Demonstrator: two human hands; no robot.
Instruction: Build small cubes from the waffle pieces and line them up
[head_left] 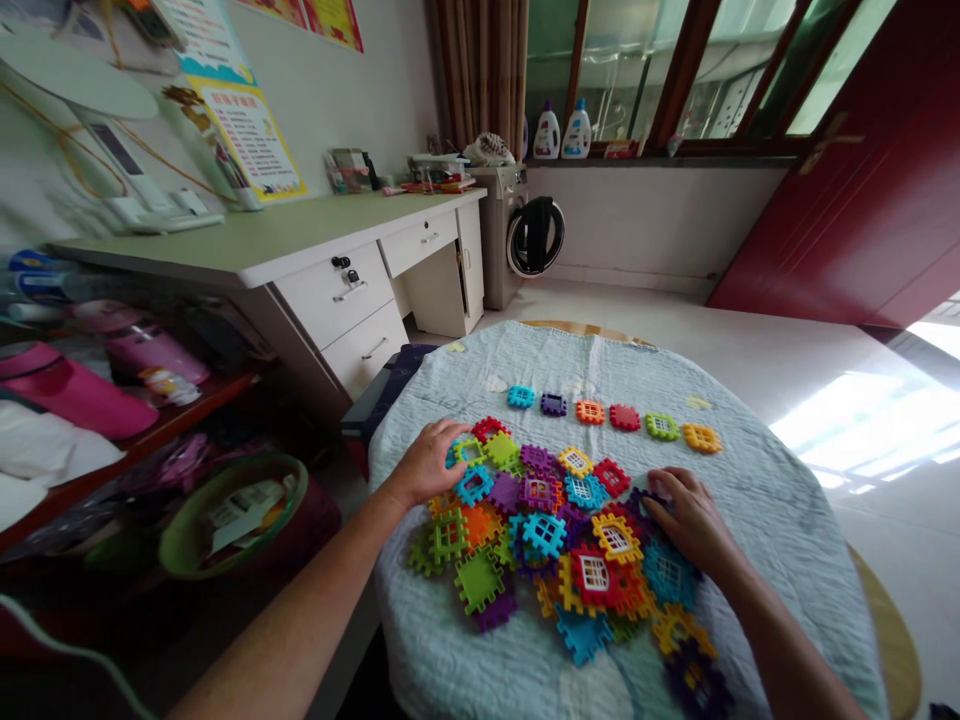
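A heap of colourful interlocking plastic building tiles (480, 580) lies on a cloth-covered round table; many have notched edges and some have window grids. My left hand (429, 463) rests at the heap's upper left edge. Its thumb and fingers are apart around a blue tile (452, 453), beside a green-yellow one (470, 452). On the right side, my right hand (688, 512) touches the heap with fingers spread, nearest to a dark purple tile (640, 500). Beyond the heap is a spaced row of single tiles, from a blue one (520, 397) to a yellow one (702, 438).
The table's pale blue cloth (780, 560) is wrinkled. To the left stand a desk (300, 225) with drawers, a shelf with a pink bottle (75, 390), and a green-rimmed bin (176, 555). A washing machine (495, 240) with its door open is at the back; a red door (840, 200) is at right.
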